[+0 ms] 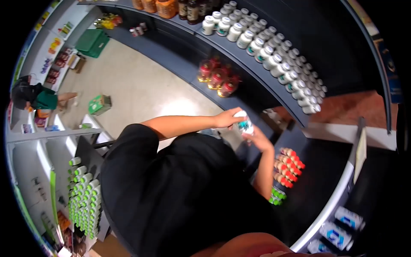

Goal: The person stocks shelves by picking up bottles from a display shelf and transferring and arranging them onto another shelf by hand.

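Note:
Between my two hands is a white bottle with a teal-marked label. My left hand closes on its upper left end, fingers bent round it. At the lower right end, my right hand grips the same bottle, with some fingers blurred. Beyond my hands, rows of similar white bottles stand on a dark shelf. Red jars with gold-coloured bases sit on a lower shelf.
Red-capped bottles and green-capped ones stand near my right forearm. More green-capped bottles fill a shelf at left. Another person is by the left shelves, near a green box on the floor.

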`<act>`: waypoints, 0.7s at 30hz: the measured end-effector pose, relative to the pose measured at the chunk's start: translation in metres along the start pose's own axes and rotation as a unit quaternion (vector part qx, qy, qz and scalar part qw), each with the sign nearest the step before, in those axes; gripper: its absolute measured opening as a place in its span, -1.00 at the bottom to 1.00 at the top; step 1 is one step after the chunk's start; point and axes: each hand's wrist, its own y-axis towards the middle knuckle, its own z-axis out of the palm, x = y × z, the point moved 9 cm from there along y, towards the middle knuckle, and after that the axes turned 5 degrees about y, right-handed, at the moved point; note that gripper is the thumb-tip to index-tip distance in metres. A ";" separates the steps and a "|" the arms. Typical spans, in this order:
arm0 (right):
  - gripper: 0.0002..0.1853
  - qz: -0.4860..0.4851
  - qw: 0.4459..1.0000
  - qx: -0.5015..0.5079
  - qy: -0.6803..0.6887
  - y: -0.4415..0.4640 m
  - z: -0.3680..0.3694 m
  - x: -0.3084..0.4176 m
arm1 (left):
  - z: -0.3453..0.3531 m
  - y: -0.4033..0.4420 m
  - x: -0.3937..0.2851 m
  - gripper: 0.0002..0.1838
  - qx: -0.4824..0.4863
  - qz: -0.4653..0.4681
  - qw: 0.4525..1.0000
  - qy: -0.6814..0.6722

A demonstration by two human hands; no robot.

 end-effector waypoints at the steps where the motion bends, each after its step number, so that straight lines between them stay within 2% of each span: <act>1: -0.53 -0.029 0.998 0.051 0.016 0.034 -0.010 0.008 | -0.026 0.014 0.014 -0.59 -0.070 0.006 0.997 -0.011; 2: -0.50 -0.071 0.995 0.040 -0.061 0.061 -0.012 0.039 | -0.051 0.024 0.025 -0.58 -0.127 -0.004 0.990 -0.066; 4: -0.52 -0.103 0.987 -0.004 -0.123 0.116 -0.022 0.061 | -0.093 0.032 0.041 -0.56 -0.167 -0.044 0.970 -0.172; 5: -0.48 -0.106 0.983 -0.044 -0.142 0.132 -0.021 0.078 | -0.109 0.030 0.048 -0.55 -0.208 -0.065 0.953 -0.212; 6: -0.42 -0.079 0.988 -0.034 -0.129 0.152 -0.016 0.075 | -0.124 0.025 0.057 -0.55 -0.248 -0.087 0.932 -0.251; 8: -0.40 -0.042 0.987 -0.025 -0.155 0.172 0.006 0.092 | -0.146 0.013 0.068 -0.53 -0.290 -0.078 0.910 -0.286; 10: -0.42 -0.098 0.981 -0.009 -0.167 0.198 0.024 0.088 | -0.168 -0.008 0.066 -0.58 -0.316 -0.094 0.909 -0.256; 11: -0.44 -0.173 0.973 -0.001 -0.150 0.201 0.037 0.097 | -0.177 -0.017 0.065 -0.56 -0.292 -0.105 0.918 -0.247; 15: -0.40 -0.149 0.973 -0.005 -0.177 0.228 0.061 0.078 | -0.219 -0.025 0.072 -0.45 -0.201 -0.144 0.953 -0.173; 16: -0.39 -0.174 0.973 -0.028 -0.149 0.239 0.060 0.077 | -0.227 -0.022 0.068 -0.43 -0.188 -0.150 0.959 -0.151; 18: -0.39 -0.158 0.962 -0.070 -0.210 0.252 0.044 0.099 | -0.249 -0.003 0.059 -0.41 -0.183 -0.137 0.963 -0.144; 20: -0.38 -0.181 0.952 -0.138 -0.203 0.264 0.028 0.144 | -0.281 0.028 0.053 -0.44 -0.199 -0.066 0.965 -0.156; 21: -0.38 -0.224 0.934 -0.169 -0.224 0.266 0.024 0.179 | -0.298 0.041 0.042 -0.45 -0.223 -0.035 0.960 -0.164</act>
